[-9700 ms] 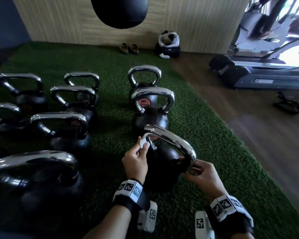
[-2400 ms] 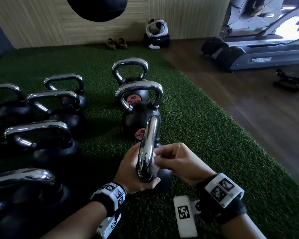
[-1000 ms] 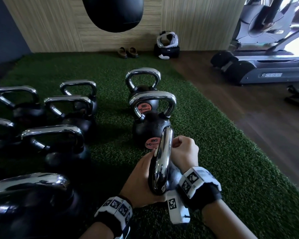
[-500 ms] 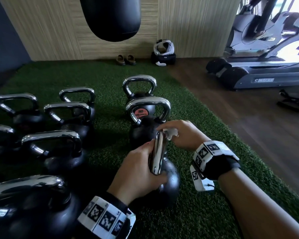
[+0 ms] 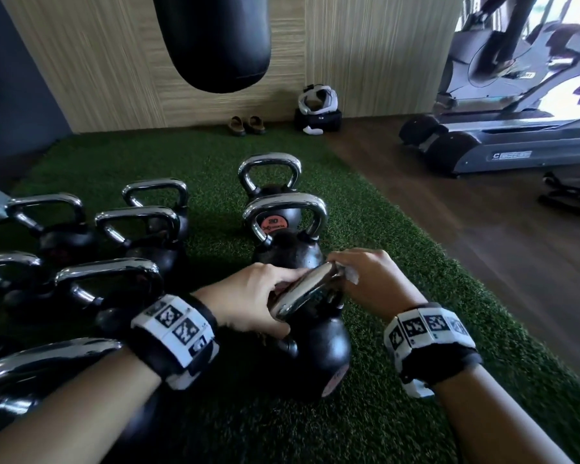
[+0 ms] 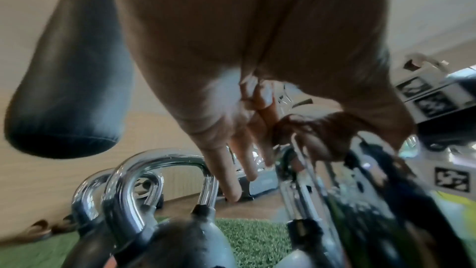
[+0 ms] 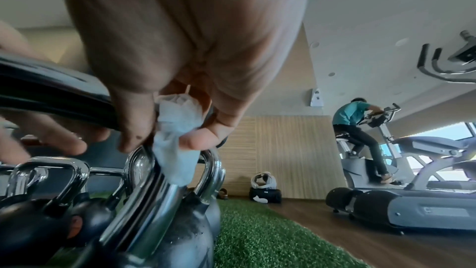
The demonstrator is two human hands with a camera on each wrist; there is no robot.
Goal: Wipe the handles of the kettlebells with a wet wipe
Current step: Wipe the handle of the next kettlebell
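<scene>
Looking forward and down from head height over rows of black chrome-handled kettlebells point(image 5: 283, 226) on green artificial turf point(image 5: 375, 229). Looking low along each palm from the wrists, very close, sharing the grey treadmill point(image 7: 401, 209) beyond.

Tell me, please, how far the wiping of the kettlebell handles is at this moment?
In hand: the nearest kettlebell. The left hand grips its chrome handle while the right hand pinches the wet wipe against the handle's far end. Done: no wiped handle can be told apart. Left: seemingly the two kettlebells behind and the group on the left, all untouched now.
</scene>
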